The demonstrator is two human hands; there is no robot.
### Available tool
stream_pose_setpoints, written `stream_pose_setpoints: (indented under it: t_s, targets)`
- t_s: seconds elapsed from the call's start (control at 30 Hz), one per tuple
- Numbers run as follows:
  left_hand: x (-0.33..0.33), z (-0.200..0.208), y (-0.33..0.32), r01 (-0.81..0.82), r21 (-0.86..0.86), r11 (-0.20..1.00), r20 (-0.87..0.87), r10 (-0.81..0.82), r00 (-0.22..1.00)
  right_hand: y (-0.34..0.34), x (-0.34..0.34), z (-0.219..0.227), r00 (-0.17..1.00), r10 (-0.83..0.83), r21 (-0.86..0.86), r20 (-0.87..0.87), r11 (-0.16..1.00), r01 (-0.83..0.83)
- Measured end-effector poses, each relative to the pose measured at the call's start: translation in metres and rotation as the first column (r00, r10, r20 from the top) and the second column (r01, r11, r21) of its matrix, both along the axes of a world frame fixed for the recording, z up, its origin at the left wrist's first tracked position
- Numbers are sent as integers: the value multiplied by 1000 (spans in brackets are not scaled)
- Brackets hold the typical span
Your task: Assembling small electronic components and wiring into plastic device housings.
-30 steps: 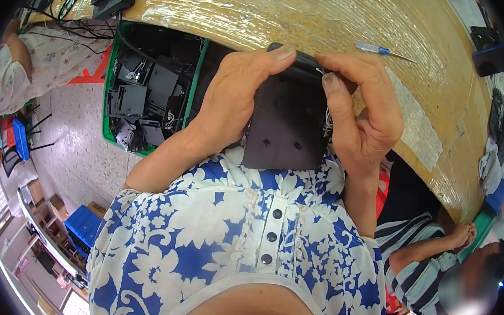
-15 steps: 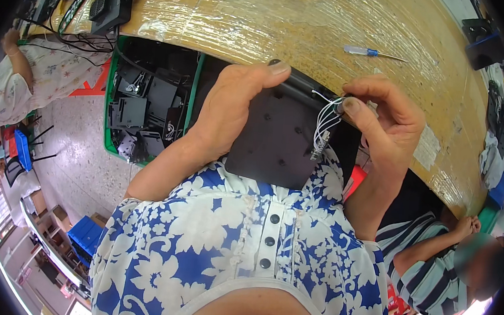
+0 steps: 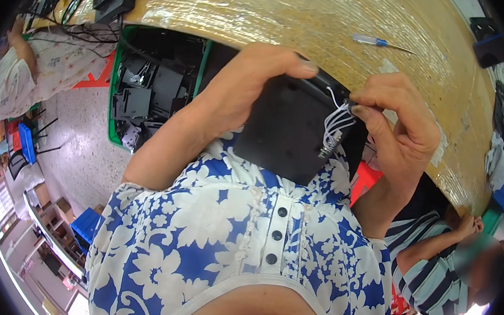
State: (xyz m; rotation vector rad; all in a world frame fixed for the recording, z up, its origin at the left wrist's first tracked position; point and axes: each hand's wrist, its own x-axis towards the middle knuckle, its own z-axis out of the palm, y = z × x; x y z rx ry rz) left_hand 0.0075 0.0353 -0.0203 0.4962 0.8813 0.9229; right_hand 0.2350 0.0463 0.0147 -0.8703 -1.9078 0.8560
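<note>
A flat black panel (image 3: 283, 133) with a thick rounded edge is held over my lap, against the table's near edge. My left hand (image 3: 261, 78) is closed on its left side, thumb lying along the rounded edge. At that edge's right end, my right hand (image 3: 400, 119) pinches a small dark part between thumb and forefinger. A bundle of thin white wires (image 3: 332, 121) comes out next to these fingertips and hangs in a loop over the panel. The wires end in a small pale connector (image 3: 329, 146). My fingertips partly hide the dark part.
A film-covered wooden table (image 3: 275, 17) spans the far side. A screwdriver (image 3: 382, 43) with a clear and blue handle lies on it. To my left is a green-rimmed bin (image 3: 114, 102) of black parts. A co-worker in a striped shirt (image 3: 427, 260) sits at the right.
Both hands and the panel have shifted slightly right in view, as has the table behind them. My left thumb has slid along the rounded edge toward the wires. The right hand keeps its pinch.
</note>
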Motion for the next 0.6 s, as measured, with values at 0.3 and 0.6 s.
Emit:
stream_pose_setpoints:
  t_s: [0.3, 0.6]
  targets:
    - [9, 21, 13, 374, 189, 908, -415, -272, 868, 8, 4, 0, 982, 174, -105, -73, 978, -181]
    - [11, 27, 7, 413, 310, 857, -532, -204, 822, 5, 5, 3, 988, 151, -46, 6, 987, -151]
